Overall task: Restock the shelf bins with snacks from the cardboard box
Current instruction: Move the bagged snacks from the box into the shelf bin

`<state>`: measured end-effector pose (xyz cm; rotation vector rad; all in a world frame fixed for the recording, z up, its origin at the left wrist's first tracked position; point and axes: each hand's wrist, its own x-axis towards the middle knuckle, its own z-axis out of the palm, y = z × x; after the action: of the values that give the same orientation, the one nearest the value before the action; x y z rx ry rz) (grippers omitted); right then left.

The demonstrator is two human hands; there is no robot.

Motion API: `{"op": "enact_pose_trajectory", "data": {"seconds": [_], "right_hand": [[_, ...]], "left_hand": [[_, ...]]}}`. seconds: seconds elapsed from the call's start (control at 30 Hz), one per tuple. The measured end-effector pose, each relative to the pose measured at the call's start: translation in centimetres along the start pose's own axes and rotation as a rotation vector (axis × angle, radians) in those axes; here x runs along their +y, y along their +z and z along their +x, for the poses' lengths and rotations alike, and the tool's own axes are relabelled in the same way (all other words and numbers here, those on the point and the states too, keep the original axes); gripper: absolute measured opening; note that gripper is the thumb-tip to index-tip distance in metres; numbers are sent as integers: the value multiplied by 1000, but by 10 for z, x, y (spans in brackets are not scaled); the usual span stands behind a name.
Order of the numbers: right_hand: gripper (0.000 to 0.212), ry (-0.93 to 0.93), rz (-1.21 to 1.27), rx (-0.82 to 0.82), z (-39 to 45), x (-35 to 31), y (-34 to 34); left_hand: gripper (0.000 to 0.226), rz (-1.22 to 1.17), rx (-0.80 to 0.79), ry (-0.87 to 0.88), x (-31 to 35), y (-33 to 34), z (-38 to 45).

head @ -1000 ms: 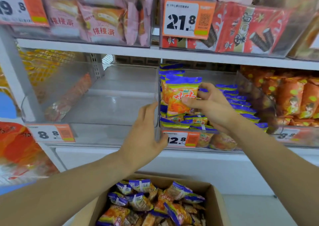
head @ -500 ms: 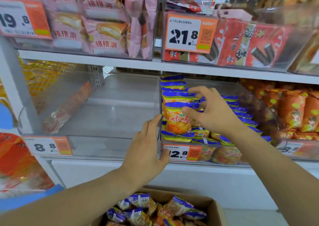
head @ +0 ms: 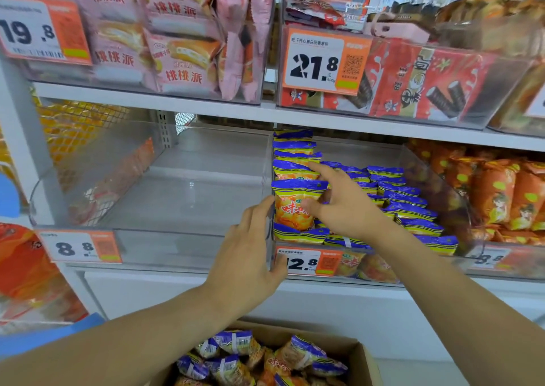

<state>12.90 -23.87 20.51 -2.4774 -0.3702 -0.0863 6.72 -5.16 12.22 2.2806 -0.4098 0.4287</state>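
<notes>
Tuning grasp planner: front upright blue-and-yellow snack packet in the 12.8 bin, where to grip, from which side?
Pinch the flat blue crimped top seal of the front upright blue-and-yellow snack packet, coming from above. It stands upright against the clear plastic bin's left wall, packets behind it, and the bin front covers its base, so only the top edge is free. The right hand is at its right side; the left hand rests at the bin's front corner.

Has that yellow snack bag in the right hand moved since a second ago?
Yes. The snack bag has gone down into the bin, now standing in the front row just above the 12.8 price tag.
</notes>
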Motion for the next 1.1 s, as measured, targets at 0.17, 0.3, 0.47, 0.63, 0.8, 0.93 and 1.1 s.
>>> {"op": "enact_pose_trajectory", "data": {"seconds": [0.17, 0.3, 0.47, 0.63, 0.8, 0.93, 1.1], "right_hand": [[77, 58, 63, -64, -1, 2, -1], [89, 7, -8, 2, -7, -3, -12], [69, -91, -139, 99, -27, -9, -24], [10, -363, 97, 222, -61, -29, -8], [9, -237, 299, -69, -93, -11, 62], [6, -84, 216, -380, -110, 13, 113], [26, 124, 116, -656, -123, 23, 172]], "left_hand": [[92, -5, 6, -8, 1, 2, 0], [92, -15, -23, 12, 1, -3, 0], [90, 58, -111, 73, 3, -19, -3], [35, -13, 94, 301, 11, -40, -9], [15, -23, -300, 161, -11, -56, -31], [10, 173, -580, 67, -53, -57, -62], [21, 279, -839, -62, -93, -49, -119]]}}
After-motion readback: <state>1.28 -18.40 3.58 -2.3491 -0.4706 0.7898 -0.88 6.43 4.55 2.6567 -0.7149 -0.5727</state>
